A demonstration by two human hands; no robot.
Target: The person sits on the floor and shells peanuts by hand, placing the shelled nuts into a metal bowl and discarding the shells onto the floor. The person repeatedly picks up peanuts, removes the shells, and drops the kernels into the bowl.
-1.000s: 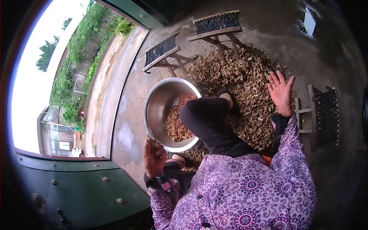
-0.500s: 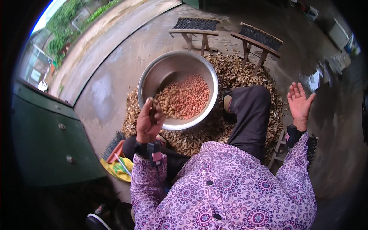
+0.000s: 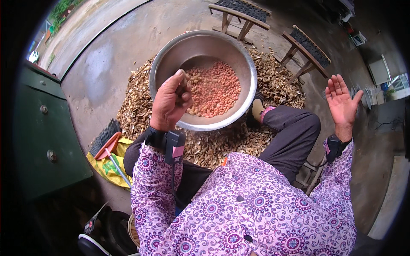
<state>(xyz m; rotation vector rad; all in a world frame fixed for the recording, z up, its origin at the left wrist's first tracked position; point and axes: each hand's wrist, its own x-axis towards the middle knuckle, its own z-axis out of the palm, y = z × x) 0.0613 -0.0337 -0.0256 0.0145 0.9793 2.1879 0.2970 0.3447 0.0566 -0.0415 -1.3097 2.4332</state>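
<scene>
A wide metal basin [image 3: 156, 64] stands in front of me. In it lie pinkish-red shelled peanuts [image 3: 220, 91], with some tan unshelled peanuts [image 3: 194, 81] on the left side. My left hand [image 3: 171, 101] hovers over the basin's left rim, its fingers curled in and the thumb pressed toward them. Whatever it may be holding is hidden behind the fingers. Out to the right, away from the basin, my right hand [image 3: 342, 104] is raised palm up with fingers stretched and nothing in it. Both wrists wear dark bands with small devices.
Empty peanut shells [image 3: 134, 102] are heaped around the basin and my feet. Two low stools with woven black seats, one [image 3: 241, 13] behind the basin and another [image 3: 307, 49] farther right, stand beyond. A brush [image 3: 106, 143] rests on a yellow bag [image 3: 113, 170] near a green metal panel [image 3: 47, 128].
The view has shifted, so the basin and stools appear higher in the picture. My left hand stays curled near the basin's left rim; my right hand remains spread out to the side.
</scene>
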